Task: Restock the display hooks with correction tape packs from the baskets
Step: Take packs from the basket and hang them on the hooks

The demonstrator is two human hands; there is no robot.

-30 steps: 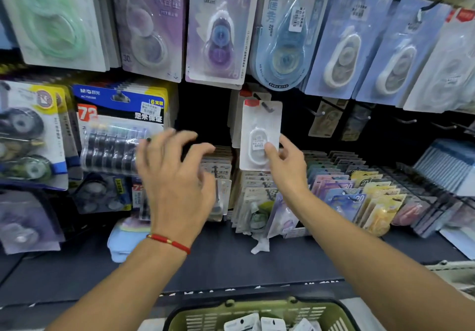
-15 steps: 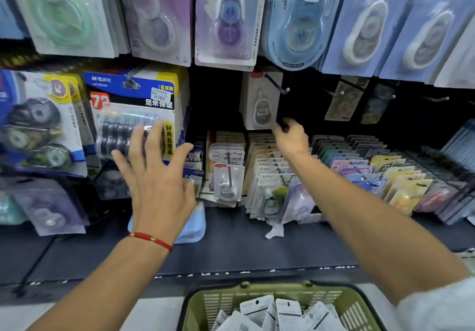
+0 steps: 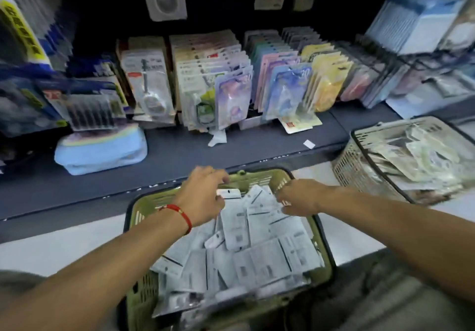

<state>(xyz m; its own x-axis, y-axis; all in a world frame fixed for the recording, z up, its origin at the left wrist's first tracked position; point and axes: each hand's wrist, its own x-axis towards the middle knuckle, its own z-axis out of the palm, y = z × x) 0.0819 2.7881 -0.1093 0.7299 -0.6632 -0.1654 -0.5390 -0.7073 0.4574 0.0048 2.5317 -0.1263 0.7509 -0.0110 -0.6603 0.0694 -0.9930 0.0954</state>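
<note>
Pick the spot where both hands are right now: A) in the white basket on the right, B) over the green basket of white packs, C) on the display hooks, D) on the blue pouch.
B: the left hand and right hand reach over the green basket of white packs.

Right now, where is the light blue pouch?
In the head view, the light blue pouch lies on the dark shelf, left side, beyond the green basket.

A soft pale-blue fabric pouch (image 3: 100,150) lies on the dark grey shelf (image 3: 180,150), left side. A torn scrap of white paper (image 3: 218,137) sits mid-shelf, a small white tag (image 3: 309,144) lies further right. Yellow-and-blue carded multipacks (image 3: 87,107) lean behind the pouch, blurred.
</note>
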